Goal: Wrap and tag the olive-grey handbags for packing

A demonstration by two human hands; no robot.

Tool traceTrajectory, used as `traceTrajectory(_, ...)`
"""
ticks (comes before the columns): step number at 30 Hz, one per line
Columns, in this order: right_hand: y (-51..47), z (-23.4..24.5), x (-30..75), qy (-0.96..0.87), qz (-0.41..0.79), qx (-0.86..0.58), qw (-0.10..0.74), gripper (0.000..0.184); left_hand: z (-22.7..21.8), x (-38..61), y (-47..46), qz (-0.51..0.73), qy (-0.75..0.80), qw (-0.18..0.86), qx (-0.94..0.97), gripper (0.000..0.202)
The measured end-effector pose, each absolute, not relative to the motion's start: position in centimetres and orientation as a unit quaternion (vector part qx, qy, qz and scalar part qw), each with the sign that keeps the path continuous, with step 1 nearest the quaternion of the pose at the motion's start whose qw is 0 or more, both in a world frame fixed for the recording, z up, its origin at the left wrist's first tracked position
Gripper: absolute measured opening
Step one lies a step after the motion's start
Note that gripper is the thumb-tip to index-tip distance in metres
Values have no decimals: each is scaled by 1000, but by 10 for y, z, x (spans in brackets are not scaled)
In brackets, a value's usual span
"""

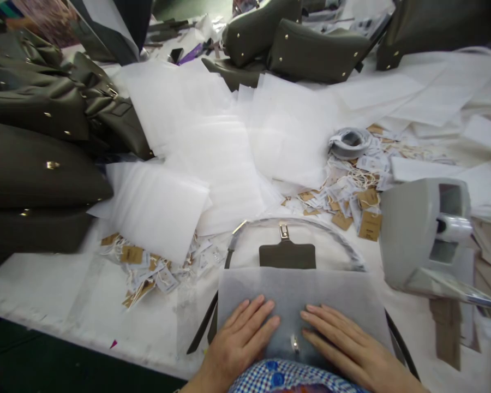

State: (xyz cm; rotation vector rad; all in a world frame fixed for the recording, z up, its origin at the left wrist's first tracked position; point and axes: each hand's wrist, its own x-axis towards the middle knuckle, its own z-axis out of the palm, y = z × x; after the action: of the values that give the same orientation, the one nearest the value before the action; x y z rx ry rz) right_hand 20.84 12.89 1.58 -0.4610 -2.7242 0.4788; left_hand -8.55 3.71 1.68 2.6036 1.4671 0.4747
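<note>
Two flat hands press a tissue sheet over a dark olive handbag at the table's near edge.

The white table (45,295) carries stacked olive handbags (36,169) at left, at least three, and three more bags (311,52) far off. The handbag (287,255) lies under the tissue sheet (335,295), its flap tab and one strap showing. The left hand (241,338) and right hand (343,344) lie palm down, fingers spread, gripping nothing, either side of one metal clasp (295,343). One tape roll (349,142) sits well apart.
</note>
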Motion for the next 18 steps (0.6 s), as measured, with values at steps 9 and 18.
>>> traceTrajectory(9, 154, 28, 197, -938, 141, -308, 78, 49, 48, -81, 82, 63, 563, 58, 822, 61)
traceTrajectory(18, 166, 59, 188, -908, 256, -324, 64, 35, 70, -79, 99, 67, 570, 235, 785, 45)
